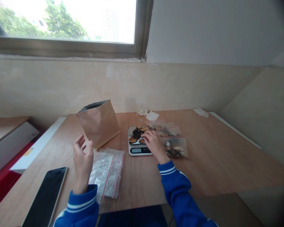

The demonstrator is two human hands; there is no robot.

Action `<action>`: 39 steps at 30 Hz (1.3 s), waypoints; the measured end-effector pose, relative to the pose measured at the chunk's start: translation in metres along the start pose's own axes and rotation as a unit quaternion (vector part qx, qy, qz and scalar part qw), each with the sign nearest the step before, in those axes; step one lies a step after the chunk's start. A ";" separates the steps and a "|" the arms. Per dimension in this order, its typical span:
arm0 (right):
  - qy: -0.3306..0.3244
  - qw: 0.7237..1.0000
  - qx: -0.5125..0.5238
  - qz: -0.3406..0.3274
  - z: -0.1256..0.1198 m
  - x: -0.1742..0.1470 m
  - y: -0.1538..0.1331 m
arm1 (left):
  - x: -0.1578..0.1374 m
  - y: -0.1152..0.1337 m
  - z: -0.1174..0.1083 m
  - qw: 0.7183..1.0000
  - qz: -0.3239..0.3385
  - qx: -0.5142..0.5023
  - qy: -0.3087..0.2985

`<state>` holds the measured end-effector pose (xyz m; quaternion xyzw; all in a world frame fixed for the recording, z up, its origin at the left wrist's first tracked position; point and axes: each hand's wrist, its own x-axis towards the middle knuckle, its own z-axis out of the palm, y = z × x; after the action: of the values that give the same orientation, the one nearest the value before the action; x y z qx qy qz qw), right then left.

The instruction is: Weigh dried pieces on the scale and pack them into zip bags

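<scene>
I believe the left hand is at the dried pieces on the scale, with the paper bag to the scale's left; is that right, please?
Not quite: the head view shows the right hand at the dried pieces on the scale, with the paper bag to the scale's left. The left hand is raised, away from the scale.

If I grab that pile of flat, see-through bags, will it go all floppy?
Probably: the see-through bags look thin and wrinkled. They're likely light too, since they lie flat and seem unfilled. They might slide apart, as their red stripes don't line up.
</scene>
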<state>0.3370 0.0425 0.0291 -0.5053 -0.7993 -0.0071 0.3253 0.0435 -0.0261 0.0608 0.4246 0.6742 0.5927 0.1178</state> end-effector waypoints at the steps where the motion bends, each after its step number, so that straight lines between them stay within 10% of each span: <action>1: 0.000 1.000 0.006 0.000 0.002 -0.002 0.001 | -0.002 0.000 -0.002 1.000 0.000 0.001 0.000; 6: 0.069 0.994 0.054 0.068 0.004 -0.044 0.004 | -0.020 0.002 -0.012 0.999 -0.026 0.012 -0.019; 14: 0.068 0.993 0.023 0.095 0.011 -0.099 0.029 | -0.064 -0.031 0.002 0.968 0.023 0.077 -0.239; 29: 0.050 0.996 0.044 0.054 -0.005 -0.089 0.113 | -0.062 -0.067 -0.006 0.939 0.022 0.121 -0.321; 39: 0.110 0.986 0.037 0.118 -0.011 -0.122 0.014 | -0.071 -0.058 -0.010 0.913 0.028 0.237 -0.331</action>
<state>0.3879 -0.0521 -0.0308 -0.5801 -0.6930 0.0058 0.4280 0.0551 -0.0798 -0.0135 0.6307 0.7050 0.2447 0.2132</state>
